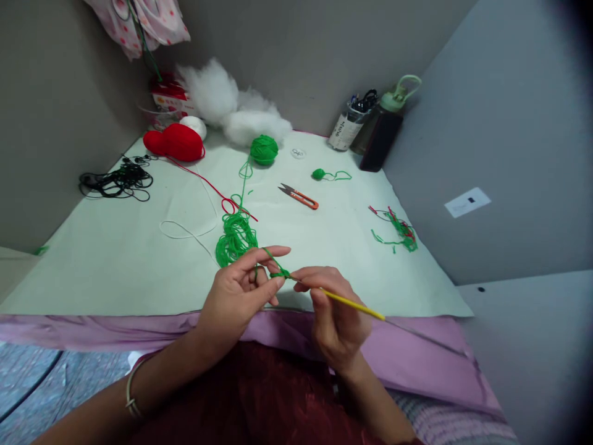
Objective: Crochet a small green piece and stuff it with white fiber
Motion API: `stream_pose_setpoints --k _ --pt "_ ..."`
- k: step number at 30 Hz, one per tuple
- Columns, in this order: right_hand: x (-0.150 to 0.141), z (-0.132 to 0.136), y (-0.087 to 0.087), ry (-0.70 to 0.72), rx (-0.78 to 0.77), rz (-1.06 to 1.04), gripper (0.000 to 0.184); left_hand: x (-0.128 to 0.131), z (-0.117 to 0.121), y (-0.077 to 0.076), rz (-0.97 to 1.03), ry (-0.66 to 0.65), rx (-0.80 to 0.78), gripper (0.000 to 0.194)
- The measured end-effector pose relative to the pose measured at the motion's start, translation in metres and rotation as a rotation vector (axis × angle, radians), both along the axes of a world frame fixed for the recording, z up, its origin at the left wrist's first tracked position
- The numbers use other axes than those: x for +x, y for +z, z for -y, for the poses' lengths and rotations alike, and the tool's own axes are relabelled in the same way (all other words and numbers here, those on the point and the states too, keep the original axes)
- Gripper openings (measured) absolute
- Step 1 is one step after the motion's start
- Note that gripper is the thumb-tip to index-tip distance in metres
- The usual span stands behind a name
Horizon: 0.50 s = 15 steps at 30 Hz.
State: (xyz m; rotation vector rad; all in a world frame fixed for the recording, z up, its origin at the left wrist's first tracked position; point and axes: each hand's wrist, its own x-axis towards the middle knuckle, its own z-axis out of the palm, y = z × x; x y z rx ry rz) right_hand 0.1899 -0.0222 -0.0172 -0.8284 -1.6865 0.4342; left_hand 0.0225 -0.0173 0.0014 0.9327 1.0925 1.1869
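My left hand [245, 287] pinches a small piece of green crochet [280, 273] between thumb and fingertips, its index finger stretched out with green yarn running over it. In my right hand [340, 309] is a crochet hook [354, 303] with a yellow grip, held like a pen. The hook's tip meets the green piece at the left fingertips. Just beyond the left hand lies a loose heap of green yarn [236, 235], from which a strand leads back to a green ball of yarn [264, 150].
Orange thread snips [299, 196] lie mid-table. Behind are red yarn [176, 142], white stuffing [254, 120], a pen cup [346, 128] and a dark bottle [382, 133]. A black cable [123, 178] lies left, yarn scraps [401, 232] right. Grey partitions enclose the table.
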Motion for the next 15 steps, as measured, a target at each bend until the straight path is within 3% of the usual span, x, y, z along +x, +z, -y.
stream_pose_setpoints --k 5,8,10,12,15 --pt "0.0 0.002 -0.01 -0.088 0.18 0.225 0.022 0.003 0.004 0.0 -0.017 0.012 0.047 0.035" --pt "0.001 0.002 -0.017 -0.168 0.263 0.313 0.031 0.004 0.003 0.0 0.177 -0.064 -0.067 0.051" --pt "0.001 0.002 -0.017 -0.18 0.272 0.318 0.033 0.002 0.001 0.0 0.338 -0.137 -0.179 0.051" --pt "0.0 0.001 -0.013 -0.144 0.178 0.186 0.027 0.0 -0.002 0.001 0.439 -0.179 -0.25 0.043" --pt "-0.003 -0.003 -0.005 -0.064 -0.081 -0.213 0.023 -0.003 -0.005 0.002 0.462 -0.148 -0.231 0.034"
